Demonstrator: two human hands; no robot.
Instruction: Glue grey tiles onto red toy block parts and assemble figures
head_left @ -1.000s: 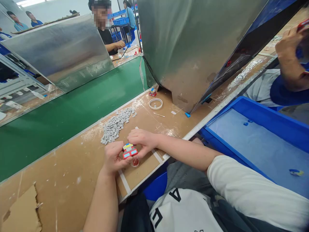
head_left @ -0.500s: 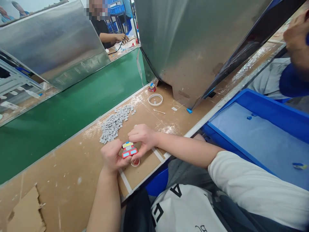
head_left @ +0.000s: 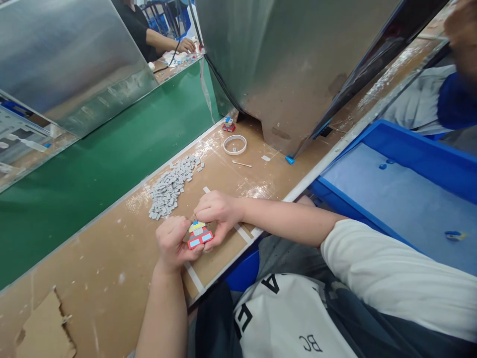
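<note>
Both hands hold a small flat-faced toy piece (head_left: 200, 235), red at the bottom with two light-blue rectangles, grey in the middle, yellow and blue at the top. My left hand (head_left: 172, 242) is closed on its left side, thumb along the lower edge. From the right, my right hand (head_left: 217, 213) pinches it, fingers curled at the top and thumb near the lower right corner. Just beyond my hands lies a heap of small grey rectangular tiles (head_left: 166, 191). A similar red, yellow and blue toy piece (head_left: 228, 125) stands at the table's far edge.
A white ring (head_left: 225, 147) surrounds a tile on the brown table, near a cotton swab (head_left: 242, 163). A metal panel (head_left: 257, 64) rises at the far side. To the right is a blue bin (head_left: 410, 134); torn cardboard (head_left: 44, 328) lies at lower left. A co-worker's hand (head_left: 186, 45) is beyond.
The view has shifted slightly. The toy piece is tilted a little more face-up, still between both hands. A small round container with red contents below it is now hidden.
</note>
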